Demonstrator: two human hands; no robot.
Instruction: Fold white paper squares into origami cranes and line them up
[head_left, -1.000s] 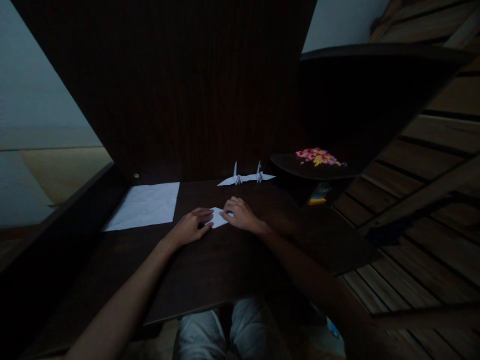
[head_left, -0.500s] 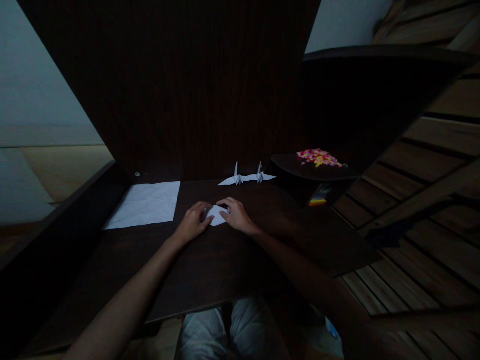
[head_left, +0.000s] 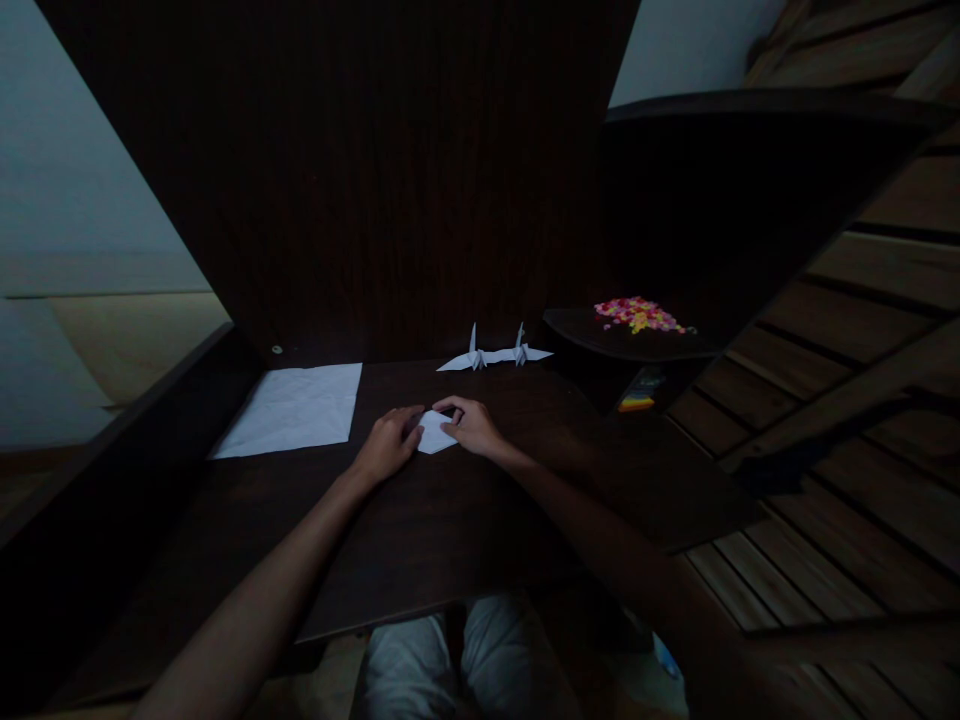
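Observation:
A small folded white paper (head_left: 436, 436) with an angular outline lies on the dark desk between my two hands. On its left side my left hand (head_left: 388, 441) has the thumb and fingers bent at the paper's edge. Thumb and index finger of my right hand (head_left: 474, 428) are curled at the right edge, the thumb over the paper. Some fingertips are hard to make out in the dim light. Beyond the hands stand two white paper cranes (head_left: 477, 359), side by side with wings touching or close. A larger creased white sheet (head_left: 296, 408) rests flat to the left.
A curved corner shelf (head_left: 585, 337) at the right carries a pile of small pink, red and yellow pieces (head_left: 641, 314). Below it sits something with a yellow edge (head_left: 636, 404). A low side wall (head_left: 142, 430) borders the desk's left, and a tall dark panel (head_left: 412, 180) closes the back.
My left thumb has drawn back from the paper's face toward its left edge, so more of the paper shows. The right hand has barely shifted; the cranes and large sheet stay put.

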